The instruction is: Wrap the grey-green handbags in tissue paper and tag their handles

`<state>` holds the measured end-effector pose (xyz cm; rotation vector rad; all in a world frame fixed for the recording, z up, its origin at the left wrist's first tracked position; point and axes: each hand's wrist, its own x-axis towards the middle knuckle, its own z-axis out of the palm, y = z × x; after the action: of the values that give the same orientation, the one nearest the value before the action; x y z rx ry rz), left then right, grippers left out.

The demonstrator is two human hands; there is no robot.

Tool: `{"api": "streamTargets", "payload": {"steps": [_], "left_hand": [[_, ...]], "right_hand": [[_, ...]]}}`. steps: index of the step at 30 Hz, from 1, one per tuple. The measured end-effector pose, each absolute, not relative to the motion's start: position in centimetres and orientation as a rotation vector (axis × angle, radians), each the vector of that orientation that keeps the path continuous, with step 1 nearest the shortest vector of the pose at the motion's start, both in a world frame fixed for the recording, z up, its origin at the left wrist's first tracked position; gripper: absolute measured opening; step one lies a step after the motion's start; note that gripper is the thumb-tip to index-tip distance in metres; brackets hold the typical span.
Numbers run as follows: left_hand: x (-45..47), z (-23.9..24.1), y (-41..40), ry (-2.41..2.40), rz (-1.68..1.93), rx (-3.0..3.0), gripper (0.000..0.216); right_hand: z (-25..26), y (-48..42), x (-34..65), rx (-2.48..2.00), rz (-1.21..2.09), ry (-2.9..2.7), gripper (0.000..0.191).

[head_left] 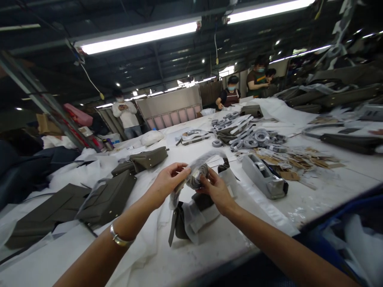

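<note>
My left hand (168, 179) and my right hand (216, 190) are both raised a little over the white table (209, 243), fingers pinched on a coiled strap in a clear plastic bag (198, 173). Below the hands lies an olive-grey handbag (191, 217) partly wrapped in white paper, its strap hanging toward me. A silver bracelet is on my left wrist.
Several olive-grey bags (107, 199) lie at the left on white wrapping. A grey tape dispenser (265, 175) stands right of my hands, with paper scraps (302, 163) and bagged strap coils (254, 139) beyond. Three people stand at the table's far end. A blue bin (353, 235) is at bottom right.
</note>
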<state>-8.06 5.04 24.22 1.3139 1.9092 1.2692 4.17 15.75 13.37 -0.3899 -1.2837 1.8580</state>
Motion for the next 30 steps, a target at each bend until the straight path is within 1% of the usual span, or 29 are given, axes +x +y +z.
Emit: {"api": "streamTargets", "payload": {"steps": [3,5,8,12,14,17,20,23,25,27,30], "left_hand": [[-7.8,24.6,4.9,1.82,1.095,1.423,0.045],[-7.5,24.7,4.8,1.774,1.04,1.452,0.045],[-7.2,24.5,4.8,1.757,1.043,1.459,0.044],[-7.2,23.7,4.7,1.78,1.069,1.485,0.043],[-7.4,23.3,4.6,1.797,1.09,1.46,0.042],[-7.9,23.0,4.7,1.793,1.161,1.352,0.04],[-8.4,23.4,5.1,1.756,1.343,1.209,0.039],[-8.7,23.8,5.6,1.709,1.602,1.052,0.04],[-8.9,23.7,5.7,1.703,1.708,1.008,0.039],[-9.1,23.1,5.6,1.733,1.709,1.03,0.037],[-9.4,21.7,5.0,1.861,1.65,1.089,0.037]], "right_hand": [[13.5,15.4,4.2,-0.326,1.843,-1.268,0.051],[13.6,15.4,4.3,-0.28,1.843,-1.275,0.049],[13.8,15.5,4.9,-0.284,1.816,-1.35,0.052],[14.2,16.1,7.4,-0.341,1.725,-1.655,0.056],[14.3,16.7,9.3,-0.348,1.672,-1.784,0.051],[14.2,18.8,12.8,-0.429,1.56,-1.879,0.037],[14.0,22.7,16.2,-0.623,1.271,-1.931,0.038],[13.7,28.0,18.3,-0.859,0.78,-2.12,0.033],[13.4,31.8,18.5,-0.977,0.485,-2.261,0.028],[13.0,35.5,17.6,-1.038,0.335,-2.352,0.027],[12.5,40.6,14.8,-1.113,0.229,-2.493,0.025]]}}
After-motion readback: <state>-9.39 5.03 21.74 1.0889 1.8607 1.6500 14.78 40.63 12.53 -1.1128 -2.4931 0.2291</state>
